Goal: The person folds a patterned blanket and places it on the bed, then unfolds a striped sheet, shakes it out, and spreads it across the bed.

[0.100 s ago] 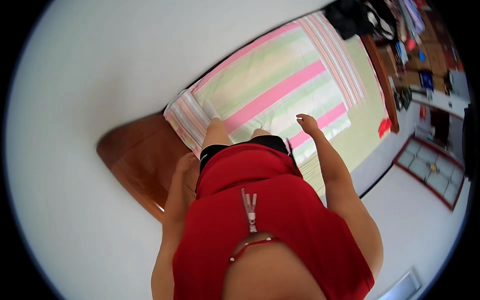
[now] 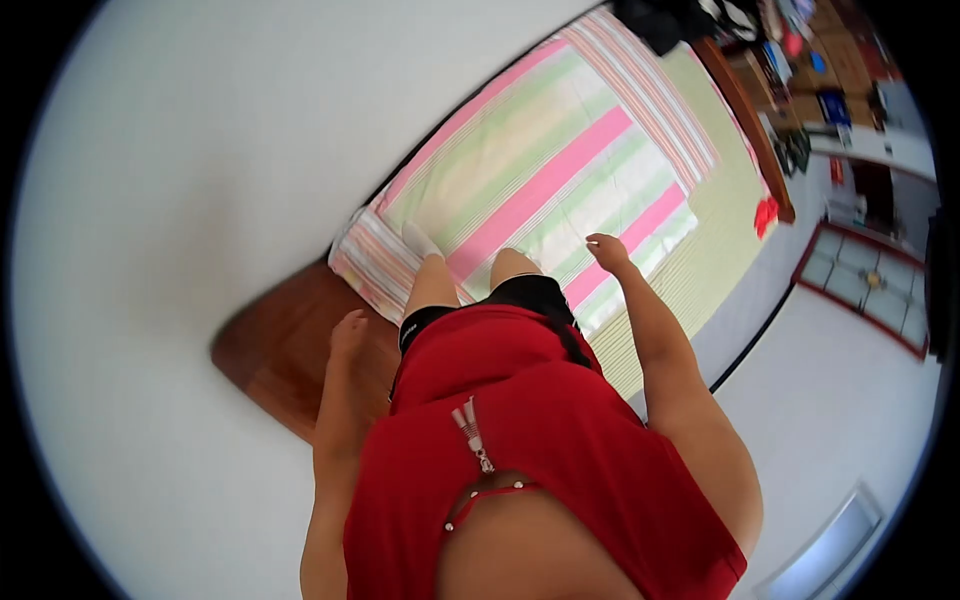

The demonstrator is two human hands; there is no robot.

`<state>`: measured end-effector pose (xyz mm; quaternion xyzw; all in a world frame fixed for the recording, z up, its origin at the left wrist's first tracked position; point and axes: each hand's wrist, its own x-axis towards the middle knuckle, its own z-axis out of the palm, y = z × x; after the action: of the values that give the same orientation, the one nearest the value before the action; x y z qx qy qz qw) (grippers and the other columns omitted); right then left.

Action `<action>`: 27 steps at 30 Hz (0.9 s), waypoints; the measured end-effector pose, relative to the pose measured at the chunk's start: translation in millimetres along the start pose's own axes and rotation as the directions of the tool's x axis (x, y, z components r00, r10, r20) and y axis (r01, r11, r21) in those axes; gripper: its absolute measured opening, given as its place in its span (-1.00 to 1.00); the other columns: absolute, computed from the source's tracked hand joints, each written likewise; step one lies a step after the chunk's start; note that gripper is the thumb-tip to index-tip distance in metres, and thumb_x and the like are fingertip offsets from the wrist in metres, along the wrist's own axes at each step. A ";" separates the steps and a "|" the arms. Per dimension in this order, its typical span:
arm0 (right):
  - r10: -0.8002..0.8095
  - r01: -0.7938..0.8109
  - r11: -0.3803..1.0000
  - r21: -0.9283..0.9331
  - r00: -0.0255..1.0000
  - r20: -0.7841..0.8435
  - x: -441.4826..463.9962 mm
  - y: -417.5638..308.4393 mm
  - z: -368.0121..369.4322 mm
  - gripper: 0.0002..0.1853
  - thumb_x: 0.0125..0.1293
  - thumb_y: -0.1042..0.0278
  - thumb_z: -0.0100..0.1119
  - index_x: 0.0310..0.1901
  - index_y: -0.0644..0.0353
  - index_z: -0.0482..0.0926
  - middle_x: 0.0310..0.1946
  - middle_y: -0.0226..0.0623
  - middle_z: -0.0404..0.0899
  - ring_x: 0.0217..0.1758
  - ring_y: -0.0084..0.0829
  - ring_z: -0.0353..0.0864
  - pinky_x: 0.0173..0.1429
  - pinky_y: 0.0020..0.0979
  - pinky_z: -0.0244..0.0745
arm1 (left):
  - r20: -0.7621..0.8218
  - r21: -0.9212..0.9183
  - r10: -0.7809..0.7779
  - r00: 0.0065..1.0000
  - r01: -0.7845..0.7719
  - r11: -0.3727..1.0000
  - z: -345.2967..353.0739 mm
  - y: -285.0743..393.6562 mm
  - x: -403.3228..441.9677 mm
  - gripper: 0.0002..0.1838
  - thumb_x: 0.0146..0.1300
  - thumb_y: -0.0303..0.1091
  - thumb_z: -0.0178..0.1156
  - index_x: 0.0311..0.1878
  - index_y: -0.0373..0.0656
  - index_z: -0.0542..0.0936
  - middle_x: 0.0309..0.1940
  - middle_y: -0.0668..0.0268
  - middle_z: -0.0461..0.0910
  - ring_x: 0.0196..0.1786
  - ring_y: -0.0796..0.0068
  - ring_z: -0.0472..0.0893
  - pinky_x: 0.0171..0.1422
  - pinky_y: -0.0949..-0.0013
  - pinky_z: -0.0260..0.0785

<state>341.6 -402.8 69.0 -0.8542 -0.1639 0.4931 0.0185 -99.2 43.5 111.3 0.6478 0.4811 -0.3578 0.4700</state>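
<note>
My left hand (image 2: 348, 335) hangs beside my left thigh, above the dark brown wooden board (image 2: 290, 325) at the bed's end. Its fingers are loosely bent and nothing shows in them. My right hand (image 2: 608, 254) is held out over the bed, away from my body, with thumb and fingers slightly apart and no object in it. Below it lies a striped bedsheet (image 2: 530, 190) in pink, green and white. I stand upright in a red top (image 2: 480, 350) and black shorts (image 2: 535, 295).
A white wall (image 2: 150, 250) runs along the left. At the far end of the bed are a wooden bed rail (image 2: 745, 125), a red cloth (image 2: 766, 215) and dark clothing (image 2: 660, 22). Cluttered boxes (image 2: 835, 55) stand beyond. A red-framed glass panel (image 2: 868, 285) is at the right.
My left hand has swung outward from my thigh to the left. The whole view has tilted slightly, and my right thigh shows more. My right hand stays held out over the bed.
</note>
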 end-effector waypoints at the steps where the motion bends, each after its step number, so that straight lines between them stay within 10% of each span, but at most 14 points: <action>1: -0.008 0.010 0.998 0.056 1.000 -0.029 15.8 -25.9 5.4 -0.68 0.19 0.16 0.09 -0.07 0.08 0.58 -0.18 -0.18 0.61 -0.15 -0.19 0.59 -0.04 -0.27 0.47 | -0.098 0.035 0.058 0.993 -0.055 0.998 -39.8 1.3 26.4 -0.60 0.23 -0.23 0.11 0.10 -0.18 0.48 -0.07 0.17 0.57 -0.04 0.33 0.56 0.05 0.34 0.38; 7: -0.227 0.305 0.903 0.301 0.936 -0.267 156.1 -190.2 -54.7 -0.69 0.22 0.20 0.07 -0.03 0.09 0.56 -0.18 -0.07 0.58 -0.14 -0.14 0.57 -0.03 -0.23 0.44 | -0.305 -0.130 0.079 0.949 -0.123 0.984 -230.9 99.7 219.4 -0.62 0.23 -0.28 0.10 0.08 -0.21 0.49 -0.13 0.21 0.57 -0.13 0.47 0.54 -0.02 0.43 0.38; 11: -0.253 0.305 0.907 0.292 0.946 -0.203 147.0 -185.6 -34.5 -0.69 0.22 0.22 0.05 -0.03 0.10 0.55 -0.14 -0.06 0.57 -0.05 -0.07 0.52 0.04 -0.19 0.40 | -0.225 0.274 0.355 0.907 -0.291 0.917 -212.6 76.7 283.5 -0.61 0.25 -0.26 0.10 0.08 -0.28 0.48 -0.24 0.31 0.56 -0.30 0.56 0.50 -0.16 0.50 0.38; 14: -0.145 0.254 0.918 0.305 0.930 -0.338 164.7 -149.4 -51.3 -0.68 0.22 0.22 0.05 -0.03 0.10 0.55 -0.12 -0.06 0.57 -0.04 -0.07 0.51 0.05 -0.19 0.40 | -0.129 0.327 0.494 0.860 -0.433 0.840 -187.2 196.7 291.1 -0.61 0.26 -0.27 0.07 0.08 -0.29 0.47 -0.24 0.25 0.59 -0.26 0.50 0.55 -0.12 0.45 0.39; 17: 0.007 0.113 0.927 0.357 0.948 -0.318 158.1 -107.2 -41.4 -0.67 0.21 0.19 0.04 -0.04 0.13 0.55 -0.10 -0.09 0.56 0.00 -0.10 0.50 0.10 -0.19 0.38 | 0.027 0.340 0.559 0.829 -0.534 0.774 -158.9 287.3 272.3 -0.62 0.23 -0.25 0.06 0.07 -0.22 0.48 -0.12 0.09 0.59 -0.08 0.21 0.59 0.04 0.32 0.39; 27: 0.227 0.050 0.839 0.542 0.873 -0.432 177.3 -20.7 -119.2 -0.68 0.20 0.20 0.06 -0.06 0.12 0.57 -0.16 -0.11 0.59 -0.08 -0.11 0.55 0.03 -0.21 0.43 | 0.160 0.616 0.557 0.815 -0.523 0.588 -128.4 473.7 268.4 -0.65 0.22 -0.18 0.03 0.03 -0.10 0.49 -0.21 0.14 0.61 -0.14 0.15 0.59 -0.08 0.25 0.41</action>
<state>518.8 -314.8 -14.1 -0.9161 0.0314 0.2921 0.2729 432.3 197.7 29.8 0.8904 0.1231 -0.3225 0.2966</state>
